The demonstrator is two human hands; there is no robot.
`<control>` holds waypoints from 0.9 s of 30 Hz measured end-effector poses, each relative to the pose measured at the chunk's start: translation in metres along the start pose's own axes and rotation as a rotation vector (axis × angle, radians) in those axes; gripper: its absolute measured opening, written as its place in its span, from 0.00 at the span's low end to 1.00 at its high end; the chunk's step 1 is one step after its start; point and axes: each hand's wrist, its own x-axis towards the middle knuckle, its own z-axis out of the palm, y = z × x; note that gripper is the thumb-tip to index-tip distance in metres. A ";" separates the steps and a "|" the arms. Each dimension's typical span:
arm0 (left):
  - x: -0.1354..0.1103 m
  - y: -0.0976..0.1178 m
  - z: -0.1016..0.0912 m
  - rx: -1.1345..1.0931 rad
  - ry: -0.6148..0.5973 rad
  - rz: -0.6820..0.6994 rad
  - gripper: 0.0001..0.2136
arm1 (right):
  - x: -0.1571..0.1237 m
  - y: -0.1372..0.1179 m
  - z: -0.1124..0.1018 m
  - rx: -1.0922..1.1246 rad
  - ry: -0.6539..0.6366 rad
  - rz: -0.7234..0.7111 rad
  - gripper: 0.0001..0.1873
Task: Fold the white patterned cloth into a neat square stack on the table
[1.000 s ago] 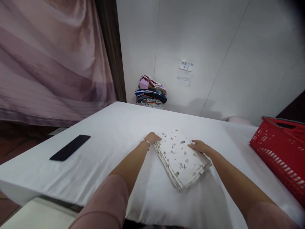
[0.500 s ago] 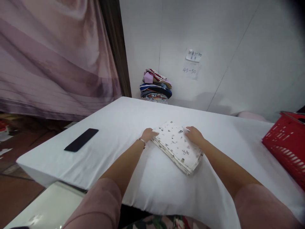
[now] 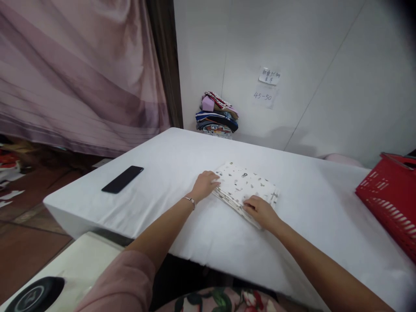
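One pale wall (image 3: 312, 47) stood behind, with two paper notes (image 3: 269, 76) taped up, one above the other; the lower read "45-50". One pinkish curtain (image 3: 81, 73) hung at the left, and one pile of folded fabrics (image 3: 217, 115), several layers high, rose beyond the far edge of one white-covered table (image 3: 169, 169). On that table lay one folded cloth (image 3: 240, 185), white with small scattered motifs, its several layers showing along the near edge. Two hands were on it. The left hand (image 3: 204, 184), with one bracelet (image 3: 190, 200) at its wrist, touched the cloth's left corner; whether it pinched the layers could not be told. The right hand (image 3: 260, 211) had its fingers curled at the near edge, and its hold could not be told either. One flat black slab (image 3: 122, 179) lay well apart on the left, one red basket (image 3: 390, 199) on the right.
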 end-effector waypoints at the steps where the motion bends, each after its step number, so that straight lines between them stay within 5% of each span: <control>1: -0.001 0.000 -0.001 0.013 -0.046 0.095 0.10 | 0.000 -0.001 0.001 -0.023 -0.011 -0.005 0.12; 4: -0.003 0.000 -0.003 0.073 -0.160 0.239 0.09 | 0.002 -0.003 0.005 -0.052 -0.024 0.027 0.13; 10: 0.001 0.004 -0.009 0.170 -0.257 0.318 0.09 | -0.002 -0.009 0.003 -0.129 -0.007 0.039 0.15; 18: -0.004 0.002 -0.005 0.258 -0.159 0.404 0.12 | -0.012 -0.017 0.007 -0.274 -0.030 -0.022 0.15; 27: -0.013 -0.010 -0.006 0.135 -0.201 0.424 0.11 | -0.015 -0.015 0.011 -0.208 -0.010 0.005 0.12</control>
